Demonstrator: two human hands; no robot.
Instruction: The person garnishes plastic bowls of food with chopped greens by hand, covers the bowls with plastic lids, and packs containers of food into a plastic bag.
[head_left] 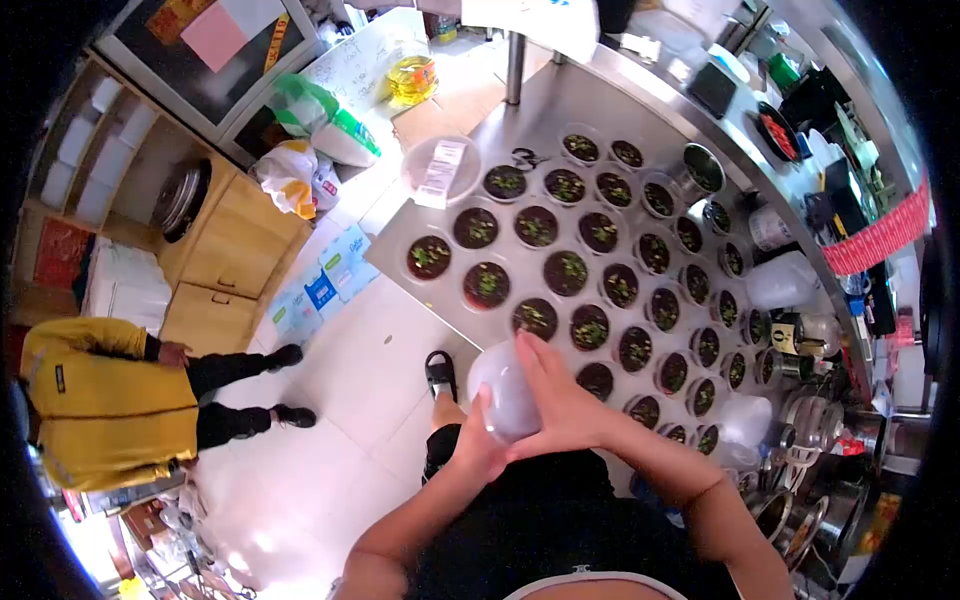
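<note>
Both of my hands hold a pale, translucent round plastic stack (503, 385), probably of lids or bowls, in front of my body at the table's near left edge. My left hand (482, 440) wraps its lower left side, fingers closed around it. On the opposite side, my right hand (562, 400) presses against it with its fingers along the upper edge. Just beyond my fingertips stands a clear round bowl (535, 318) of dark contents topped with chopped greens. Many matching bowls (590, 325) stand in rows across the steel table (425, 305).
Scissors (524, 158) and a round tub with a paper slip (440, 172) lie at the far left corner. Plastic stacks (745, 420) and metal pots (790, 520) line the right side. A person in a yellow jacket (110, 400) stands left, near wooden cabinets (235, 235).
</note>
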